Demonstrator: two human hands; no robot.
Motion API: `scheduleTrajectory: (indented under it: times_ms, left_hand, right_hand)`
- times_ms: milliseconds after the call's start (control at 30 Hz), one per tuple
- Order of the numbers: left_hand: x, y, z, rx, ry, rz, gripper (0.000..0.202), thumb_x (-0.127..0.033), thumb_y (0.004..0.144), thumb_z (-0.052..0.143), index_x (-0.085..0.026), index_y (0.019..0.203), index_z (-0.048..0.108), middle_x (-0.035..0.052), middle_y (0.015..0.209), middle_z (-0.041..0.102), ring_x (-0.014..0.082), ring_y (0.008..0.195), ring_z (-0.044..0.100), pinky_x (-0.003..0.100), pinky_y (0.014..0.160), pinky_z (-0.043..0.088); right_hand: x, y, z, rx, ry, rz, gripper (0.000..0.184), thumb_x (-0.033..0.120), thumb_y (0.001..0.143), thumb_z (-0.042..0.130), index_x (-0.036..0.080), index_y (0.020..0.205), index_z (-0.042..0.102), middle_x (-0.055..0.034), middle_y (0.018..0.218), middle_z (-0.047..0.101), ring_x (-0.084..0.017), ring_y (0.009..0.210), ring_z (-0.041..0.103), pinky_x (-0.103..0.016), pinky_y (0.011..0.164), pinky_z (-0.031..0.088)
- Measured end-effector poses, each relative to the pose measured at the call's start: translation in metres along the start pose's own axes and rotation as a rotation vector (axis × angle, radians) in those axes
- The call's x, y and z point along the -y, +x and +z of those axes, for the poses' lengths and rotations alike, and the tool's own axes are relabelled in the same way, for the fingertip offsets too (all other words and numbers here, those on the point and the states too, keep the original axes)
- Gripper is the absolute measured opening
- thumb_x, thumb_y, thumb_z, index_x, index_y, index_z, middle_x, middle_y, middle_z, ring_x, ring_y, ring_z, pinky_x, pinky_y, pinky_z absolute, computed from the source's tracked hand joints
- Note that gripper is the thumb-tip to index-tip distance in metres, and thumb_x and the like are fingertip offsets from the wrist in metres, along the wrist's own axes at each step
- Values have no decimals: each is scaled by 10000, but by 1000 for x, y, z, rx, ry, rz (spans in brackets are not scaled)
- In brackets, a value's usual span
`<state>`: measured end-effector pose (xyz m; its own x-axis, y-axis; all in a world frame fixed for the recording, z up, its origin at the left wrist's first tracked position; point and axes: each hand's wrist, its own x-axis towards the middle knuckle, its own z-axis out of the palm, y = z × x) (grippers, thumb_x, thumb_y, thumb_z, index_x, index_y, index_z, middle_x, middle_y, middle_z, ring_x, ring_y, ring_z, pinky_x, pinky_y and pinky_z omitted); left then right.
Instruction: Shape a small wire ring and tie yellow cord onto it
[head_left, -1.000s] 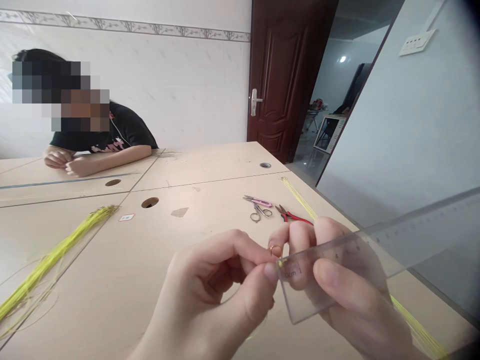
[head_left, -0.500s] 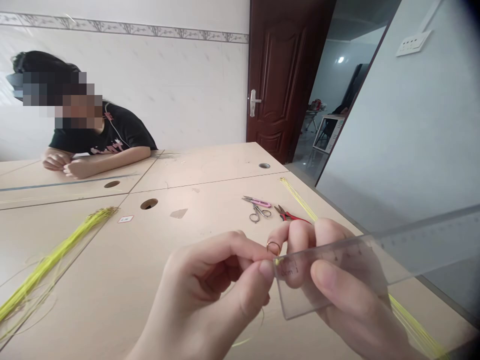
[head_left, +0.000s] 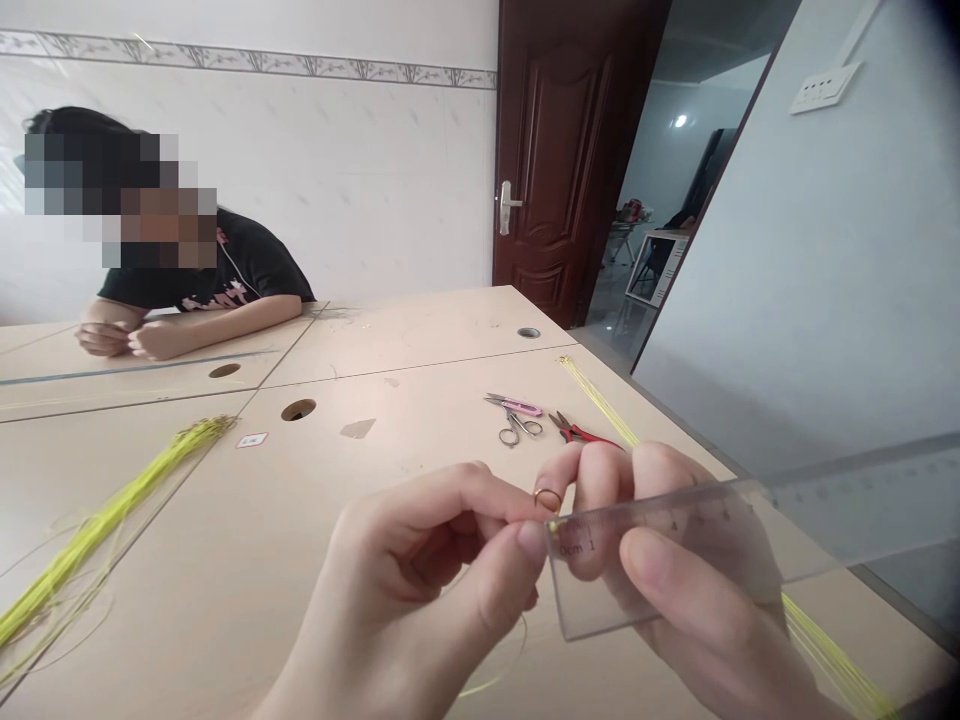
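My left hand [head_left: 427, 590] is closed in a pinch, thumb against forefinger, on a thin yellow strand [head_left: 499, 675] that loops down below the fingers. Its pinched tip sits at the zero end of a clear plastic ruler [head_left: 720, 545]. My right hand [head_left: 675, 570] grips that ruler, thumb on its front face and fingers behind, with the ruler running out to the right and slightly upward. A small gold ring [head_left: 547, 497] shows on one right finger.
On the pale wooden table [head_left: 420, 420] lie pink-handled scissors [head_left: 516, 415], red-handled pliers [head_left: 579, 431], a yellow strand bundle [head_left: 105, 520] at the left and another [head_left: 600, 400] along the right edge. Another person [head_left: 187, 290] sits at the far left. A dark door [head_left: 570, 160] stands behind.
The ruler's far end has dropped, so it now lies flatter. Both hands stay pinched together at its zero end, and a loop of yellow strand has come into view beneath my left hand.
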<state>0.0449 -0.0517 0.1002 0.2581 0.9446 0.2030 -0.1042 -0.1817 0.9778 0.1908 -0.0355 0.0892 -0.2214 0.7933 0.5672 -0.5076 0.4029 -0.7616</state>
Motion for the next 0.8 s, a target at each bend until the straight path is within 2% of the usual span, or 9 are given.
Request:
scheduleTrajectory:
  times_ms: [200,467,633,800]
  left_hand:
    - [0,4,0,-6,8,-2,158,-144,780,615,-234,659,662,-71,534,534,36,477,430,84,467,392]
    - [2,1,-3,28,-11,-4,164,-154,799,604,-258,688,664,-80,558,539,26,489,435,67,465,378]
    - [1,1,-2,47,-15,-8,157,-177,813,598,-249,690,663,-78,559,536,25,496,432,65,489,391]
    - [3,-1,-5,16,-37,-21,154,-172,812,602,-253,697,665,-75,553,532,32,493,434,74,468,380]
  right_hand:
    - [0,1,2,-25,-39,-24,326,219,794,609,194,545,400,25,609,519,-101,754,585,-212,745,535]
    - [1,1,1,-25,-88,-48,243,232,801,597,200,585,490,21,608,527,-111,744,586,-230,733,540]
    - [1,-1,1,-37,-100,-32,255,251,803,604,200,579,494,23,593,526,-111,751,585,-226,734,540]
    - [0,2,1,-33,-81,-22,247,236,798,602,203,578,494,16,594,530,-123,761,594,-243,737,547]
